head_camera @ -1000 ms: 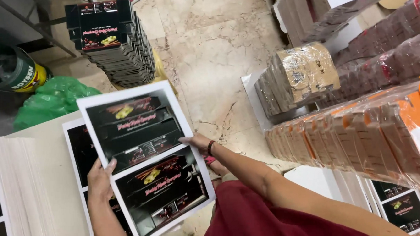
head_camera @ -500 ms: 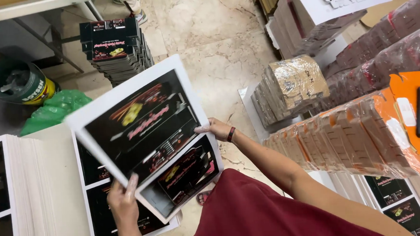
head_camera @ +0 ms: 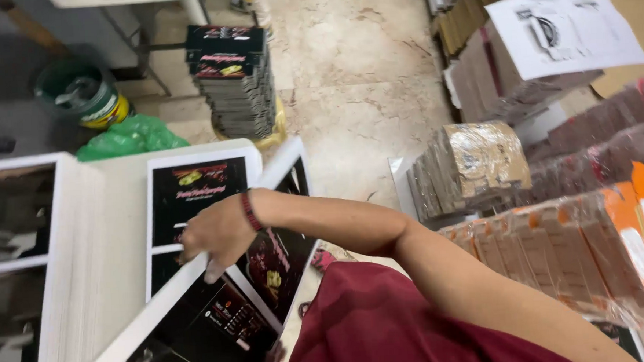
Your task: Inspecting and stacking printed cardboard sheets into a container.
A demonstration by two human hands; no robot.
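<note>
Your right hand (head_camera: 218, 234) is reaching across your body toward nine o'clock, its grip closing on the edge of a large glossy white-bordered cardboard sheet printed in black and red (head_camera: 254, 295), fingers curling over the white border while a dark red band sits on the wrist. The sheet is tilting up off the desk, running from seven o'clock toward the centre. Your left hand is not showing, so its grip cannot be told.

Just under and beside the lifted sheet, a flat stack of matching printed sheets (head_camera: 194, 191) is lying on the white desk (head_camera: 118, 214). At nine o'clock a tall white-edged pile of sheets (head_camera: 25, 263) is standing.

On the marble floor at twelve o'clock, a stack of folded black cartons (head_camera: 236, 83) is sitting; at eleven o'clock, a green bucket (head_camera: 82, 94) above a green plastic bag (head_camera: 129, 136). At three o'clock, plastic-wrapped bundles of brown cardboard (head_camera: 475, 165) and orange cardboard (head_camera: 583, 255) are lying.
</note>
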